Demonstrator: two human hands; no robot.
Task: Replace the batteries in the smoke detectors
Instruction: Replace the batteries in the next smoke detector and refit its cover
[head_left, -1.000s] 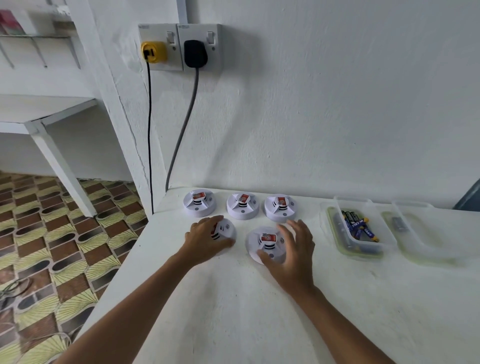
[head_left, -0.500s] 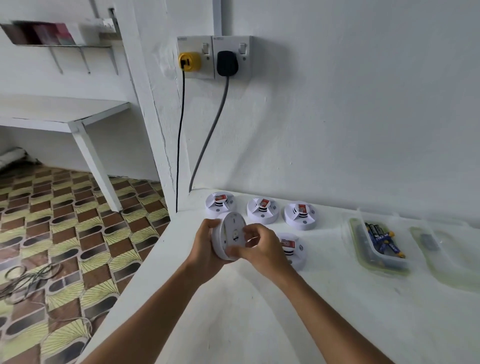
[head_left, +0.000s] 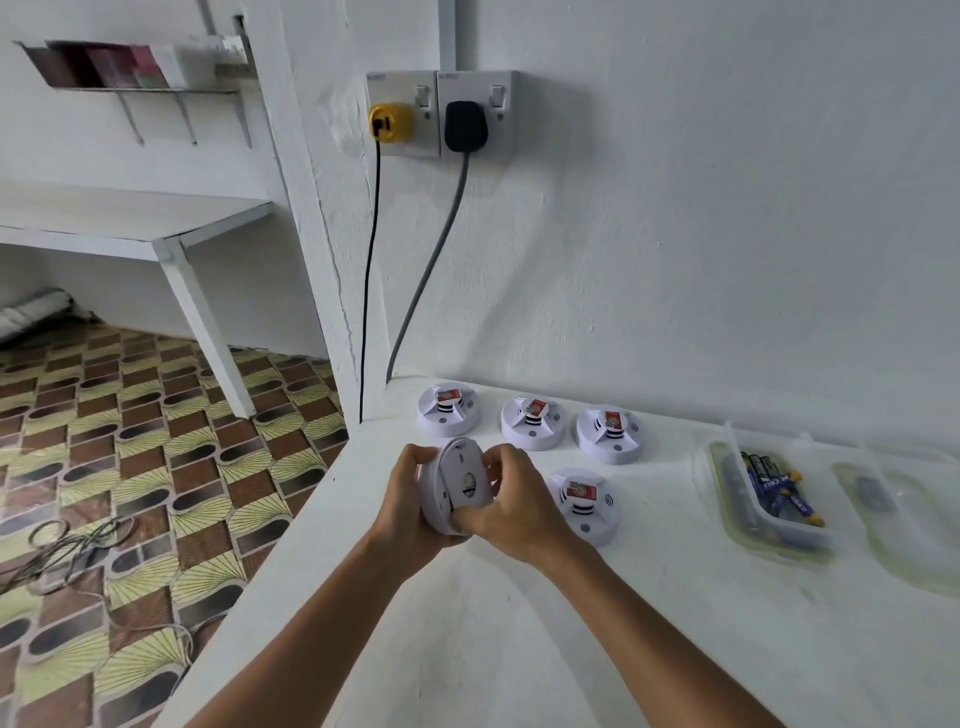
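Round white plastic smoke detector (head_left: 457, 488) held on edge above the counter (head_left: 519, 623).
Left hand (head_left: 410, 499) and right hand (head_left: 514, 506) both grasp it, just left of the lone detector (head_left: 584, 504) near the counter's left edge.

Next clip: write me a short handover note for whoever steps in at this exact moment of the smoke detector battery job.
Left hand grips the lifted smoke detector, its back facing the camera; right hand grips its back plate.
Four other detectors sit face up on the white counter.
Batteries lie in the clear container; a second container beside it holds a small dark item.
Done: one detector picked up.
Left: open it, swap batteries, repeat for the rest.
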